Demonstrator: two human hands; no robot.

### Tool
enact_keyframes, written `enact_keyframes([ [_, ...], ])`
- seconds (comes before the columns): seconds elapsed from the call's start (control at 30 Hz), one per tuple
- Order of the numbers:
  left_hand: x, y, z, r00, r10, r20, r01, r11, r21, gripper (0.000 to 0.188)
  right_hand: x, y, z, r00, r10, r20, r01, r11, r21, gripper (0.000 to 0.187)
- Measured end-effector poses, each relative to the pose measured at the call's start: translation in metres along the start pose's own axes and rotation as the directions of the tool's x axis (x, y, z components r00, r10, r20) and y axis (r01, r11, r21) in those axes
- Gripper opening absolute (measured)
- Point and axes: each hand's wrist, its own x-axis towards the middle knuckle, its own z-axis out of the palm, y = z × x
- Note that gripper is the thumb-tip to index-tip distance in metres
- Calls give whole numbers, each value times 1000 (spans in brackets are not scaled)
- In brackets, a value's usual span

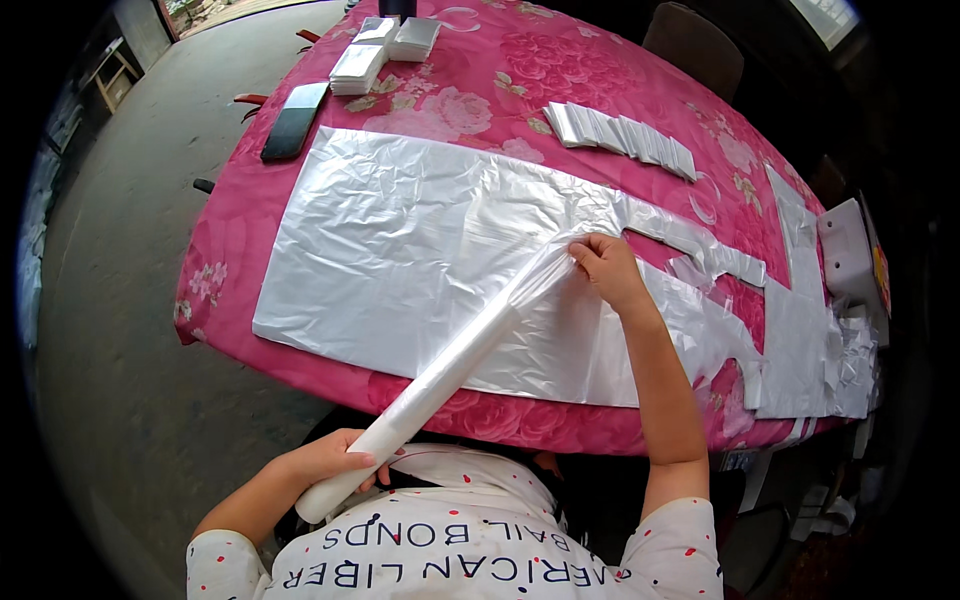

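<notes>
**Rolled plastic film stretched between two hands over the desk**

Head view: the left hand (335,462) is curled around the lower end of a rolled plastic sheet (440,375), gripping it close to the person's chest, just off the near edge of the desk (225,240). The right hand (608,270) pinches the roll's upper end, fingertips pressed together on the gathered film near the middle of the desk. Held at both ends like this, the roll seems kept taut so it does not loosen. Its long axis runs on a diagonal, from the near edge by the person's left up and rightward toward the desk's centre, the upper end fanning out slightly where it meets the flat sheets.

Under it lies a large flat plastic bag sheet (400,250), spread wide on the pink floral cloth, handle cut-outs toward the right edge. A row of folded plastic bags (620,133) sits toward the far right, and stacks of folded bags (385,45) at the far edge. A dark flat object (295,120), possibly a sharpening stone or case, rests near the far left corner.
</notes>
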Motion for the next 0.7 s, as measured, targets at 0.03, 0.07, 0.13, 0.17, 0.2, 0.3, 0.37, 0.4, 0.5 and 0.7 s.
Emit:
enact_keyframes([
  [0.03, -2, -2, -3, 1000, -24, 4, 24, 1000, 10, 69, 2, 5, -13, 997, -4, -81, 2, 999, -33, 19],
  [0.07, -6, -4, -7, 998, -58, 23, 57, 998, 16, 68, 8, 19, -28, 989, -21, -148, 10, 997, -76, 19],
  [0.13, -18, -10, -17, 991, -122, 53, 121, 992, 31, 65, 14, 45, -62, 959, -30, -281, -5, 992, -124, 20],
  [0.17, -25, -15, -22, 989, -133, 65, 131, 991, 27, 58, 17, 62, -78, 936, 29, -351, -53, 997, -59, 20],
  [0.2, -29, -18, -28, 985, -145, 89, 143, 989, 29, 52, 19, 87, -104, 916, -51, -397, -3, 991, -134, 20],
  [0.3, -36, -17, -30, 989, -138, 58, 123, 971, 207, 47, 13, 89, -128, 869, -129, -478, -34, 948, -317, 22],
  [0.37, -33, -14, -29, 995, -97, 30, 78, 918, 388, 48, 12, 83, -132, 839, -228, -493, 9, 913, -407, 23],
  [0.4, -30, -2, -23, 997, -76, 27, 53, 872, 487, 49, 14, 79, -128, 863, -182, -472, 6, 937, -350, 22],
  [0.5, -11, 57, 8, 999, 20, 40, -43, 663, 747, 51, 21, 58, -99, 883, -250, -398, 172, 960, -222, 20],
  [0.7, 45, 134, 45, 836, 518, 181, -147, -107, 983, 43, 30, 5, -21, 917, -337, -214, 300, 935, -188, 18],
])
